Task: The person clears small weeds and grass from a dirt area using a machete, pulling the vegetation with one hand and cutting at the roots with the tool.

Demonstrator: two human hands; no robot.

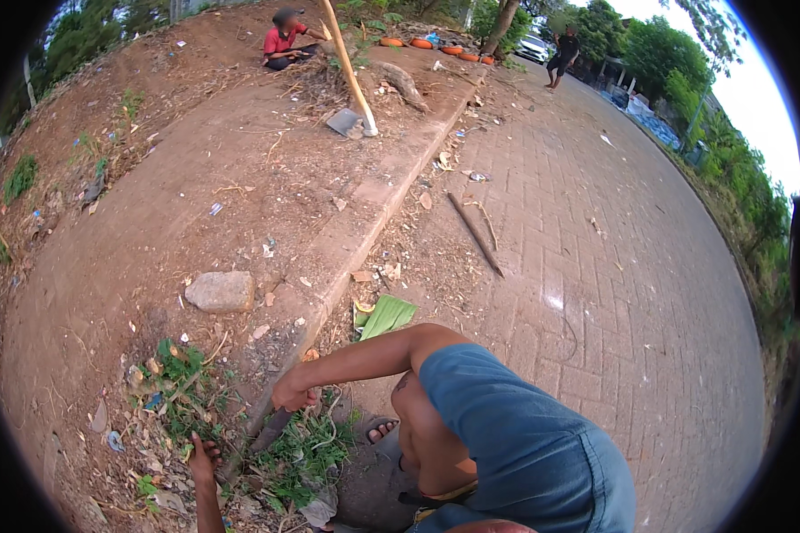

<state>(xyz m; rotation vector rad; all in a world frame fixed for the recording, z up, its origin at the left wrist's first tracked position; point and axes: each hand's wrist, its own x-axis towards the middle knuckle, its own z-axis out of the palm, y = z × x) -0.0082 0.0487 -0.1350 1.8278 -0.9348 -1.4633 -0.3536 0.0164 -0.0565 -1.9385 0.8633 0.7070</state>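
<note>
My right hand [295, 391] is closed around the handle of a machete, and an orange end shows just above the fist. Its dark blade [271, 430] slants down and left along the kerb edge, beside a patch of green weeds [304, 453]. My left hand [204, 456] hangs low over the dirt with its fingers apart, at the lower edge of another leafy clump [180, 377]. It seems to hold nothing, though leaves lie close to the fingertips.
A pale stone block [220, 291] lies on the dirt. The concrete kerb [364, 240] divides dirt from brick paving. A green leaf piece [387, 316] and a dark stick [475, 233] lie right of it. Beyond stands a long-handled shovel [351, 71]; one person [286, 40] sits, another [564, 55] stands.
</note>
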